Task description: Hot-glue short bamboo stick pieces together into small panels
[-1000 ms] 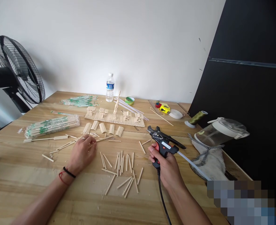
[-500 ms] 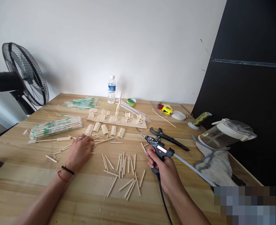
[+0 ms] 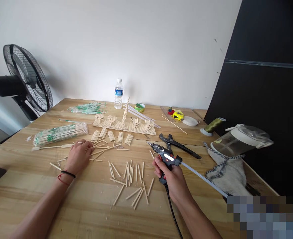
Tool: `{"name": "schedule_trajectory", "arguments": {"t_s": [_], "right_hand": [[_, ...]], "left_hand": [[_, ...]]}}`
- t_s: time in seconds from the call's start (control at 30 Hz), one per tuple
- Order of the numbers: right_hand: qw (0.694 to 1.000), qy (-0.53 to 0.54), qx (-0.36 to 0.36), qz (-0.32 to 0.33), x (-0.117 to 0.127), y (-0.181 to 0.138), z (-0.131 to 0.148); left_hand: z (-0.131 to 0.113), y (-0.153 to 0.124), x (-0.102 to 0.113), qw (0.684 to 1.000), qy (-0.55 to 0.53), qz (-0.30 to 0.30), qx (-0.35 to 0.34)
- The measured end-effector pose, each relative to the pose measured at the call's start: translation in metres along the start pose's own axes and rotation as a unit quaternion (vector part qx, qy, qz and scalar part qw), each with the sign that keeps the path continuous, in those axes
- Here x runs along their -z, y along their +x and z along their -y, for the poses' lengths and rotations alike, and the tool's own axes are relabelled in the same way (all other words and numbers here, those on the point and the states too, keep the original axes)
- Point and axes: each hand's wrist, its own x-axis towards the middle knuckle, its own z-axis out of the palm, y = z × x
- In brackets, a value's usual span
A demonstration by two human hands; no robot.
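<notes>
The right hand has its grip clamped on the handle of a glue gun, right of centre over the table, with the nozzle aimed far and left. The left hand lies palm down on thin sticks further left; I cannot tell whether its grip pinches one. Between the hands lie cut sticks, and cutters lie just beyond the gun.

Probably a home craft room (sticks, fan)
</notes>
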Motion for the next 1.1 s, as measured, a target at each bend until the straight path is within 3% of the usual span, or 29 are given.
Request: {"name": "schedule_trajectory", "arguments": {"t_s": [0.37, 0.43, 0.5, 0.63, 0.77, 1.1], "right_hand": [[1.0, -0.01, -0.006, 0.019, -0.001, -0.002, 0.0], [0.999, -0.015, -0.011, 0.032, -0.001, -0.004, 0.0], [0.998, -0.024, -0.016, 0.053, -0.002, -0.005, 0.001], [0.992, -0.017, -0.013, 0.122, -0.005, -0.013, 0.002], [0.984, 0.019, -0.041, 0.174, -0.01, -0.025, 0.003], [0.976, 0.028, -0.078, 0.199, -0.015, -0.034, 0.007]], "left_hand": [[-0.018, 0.001, 0.015, 0.991, -0.133, -0.009, 0.0], [-0.031, -0.004, 0.02, 0.983, -0.183, 0.018, -0.012], [-0.049, -0.013, 0.024, 0.953, -0.29, 0.085, -0.033], [-0.088, -0.04, 0.022, 0.912, -0.361, 0.179, -0.073], [-0.111, -0.064, 0.012, 0.872, -0.409, 0.267, -0.035], [-0.116, -0.074, 0.002, 0.833, -0.47, 0.292, 0.015]]}}
